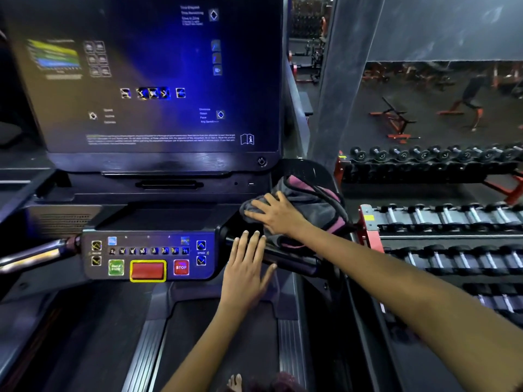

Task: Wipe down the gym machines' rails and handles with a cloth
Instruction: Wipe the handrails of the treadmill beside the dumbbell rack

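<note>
Cloth [308, 210], grey with pink edging and a dark cord or trim looping over it, lies bunched just right of the frame's centre, draped over the right end of the treadmill console and the top of the handle below it. Its long axis runs from upper left to lower right, and folds hide its true outline. The right hand [276, 213] lies flat on the cloth's left part, fingers straight and spread toward the left, pressing rather than gripping. Its forearm stretches off to the lower right corner, where it is cut off.

Just below, the dark handle [285, 257] slants from the console's edge down toward the right; its upper end is covered by cloth, its far end fades into shadow. The left hand [246, 268] is open, fingers straight and together pointing up the frame, fingertips at or over the handle; whether they touch it cannot be told.

Left of the hands sits the control panel [148, 257] with a green button, a red yellow-rimmed pad and a red STOP button. A shiny left rail [36, 254] leaves the frame's left edge. The large screen [147, 75] above is blurred, its small print unreadable. Dumbbell racks [441, 219] fill the right side.
</note>
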The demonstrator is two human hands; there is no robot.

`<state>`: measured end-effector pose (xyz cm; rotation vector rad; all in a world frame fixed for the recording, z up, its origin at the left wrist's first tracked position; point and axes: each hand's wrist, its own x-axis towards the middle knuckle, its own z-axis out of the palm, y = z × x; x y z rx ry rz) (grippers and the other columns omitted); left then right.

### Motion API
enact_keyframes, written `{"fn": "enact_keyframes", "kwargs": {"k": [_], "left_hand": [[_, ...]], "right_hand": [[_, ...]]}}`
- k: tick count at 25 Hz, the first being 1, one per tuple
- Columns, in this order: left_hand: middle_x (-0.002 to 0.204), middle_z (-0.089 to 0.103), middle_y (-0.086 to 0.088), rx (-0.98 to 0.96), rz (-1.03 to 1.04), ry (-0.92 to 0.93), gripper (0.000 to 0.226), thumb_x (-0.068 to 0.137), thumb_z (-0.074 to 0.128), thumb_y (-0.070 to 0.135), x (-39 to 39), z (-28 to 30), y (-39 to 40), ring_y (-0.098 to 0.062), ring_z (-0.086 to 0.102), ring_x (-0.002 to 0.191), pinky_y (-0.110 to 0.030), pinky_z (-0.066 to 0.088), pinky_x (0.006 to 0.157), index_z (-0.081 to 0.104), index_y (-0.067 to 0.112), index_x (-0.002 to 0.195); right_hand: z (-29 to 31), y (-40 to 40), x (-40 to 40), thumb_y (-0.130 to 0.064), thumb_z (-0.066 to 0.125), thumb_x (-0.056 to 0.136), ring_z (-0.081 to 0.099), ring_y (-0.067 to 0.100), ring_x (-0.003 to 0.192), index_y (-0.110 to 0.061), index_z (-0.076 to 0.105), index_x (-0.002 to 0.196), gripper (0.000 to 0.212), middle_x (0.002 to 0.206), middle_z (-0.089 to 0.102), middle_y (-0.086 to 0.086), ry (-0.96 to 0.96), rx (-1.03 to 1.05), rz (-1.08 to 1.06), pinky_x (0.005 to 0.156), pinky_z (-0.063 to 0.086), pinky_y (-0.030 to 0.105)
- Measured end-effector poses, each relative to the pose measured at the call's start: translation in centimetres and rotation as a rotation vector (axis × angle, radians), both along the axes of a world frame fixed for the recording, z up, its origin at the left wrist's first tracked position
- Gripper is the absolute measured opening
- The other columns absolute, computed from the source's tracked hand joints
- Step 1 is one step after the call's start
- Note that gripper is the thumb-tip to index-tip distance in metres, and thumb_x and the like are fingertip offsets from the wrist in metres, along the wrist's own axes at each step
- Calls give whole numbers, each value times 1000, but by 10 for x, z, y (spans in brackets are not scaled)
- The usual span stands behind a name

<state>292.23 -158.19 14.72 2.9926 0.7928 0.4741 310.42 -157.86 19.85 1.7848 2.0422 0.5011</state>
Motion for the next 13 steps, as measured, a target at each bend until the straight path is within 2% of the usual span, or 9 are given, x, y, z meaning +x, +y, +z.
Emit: {"fn": "enact_keyframes", "kwargs": {"k": [3,8,11,13], "left_hand": [[141,47,-10,-17,-3,-23,62,90,37,48,-3,0,-1,-27,28,135,-38,9,115,43,8,136],[138,49,-9,-2,-1,-60,64,83,44,44,-3,-2,-4,-27,28,134,-38,9,115,38,9,137],[138,49,-9,5,3,-71,67,80,46,43,-2,-7,-4,-28,29,134,-38,9,115,39,8,136],[137,49,-10,17,-6,-81,66,79,47,42,-2,-9,-1,-28,29,134,-39,10,115,41,8,135]], "right_hand": [[13,-21,19,-37,79,55,64,23,89,-35,68,109,55,112,68,-1,-73,-89,63,73,52,39],[11,-32,33,-34,79,57,63,26,88,-31,66,113,58,113,66,4,-112,-123,1,71,52,42],[-9,-9,4,-29,56,72,64,21,80,-32,70,106,37,106,69,-2,-68,2,-20,67,51,35],[-14,2,-1,-23,41,79,65,20,76,-31,73,99,39,101,71,-4,-40,-11,34,64,51,33]]}}
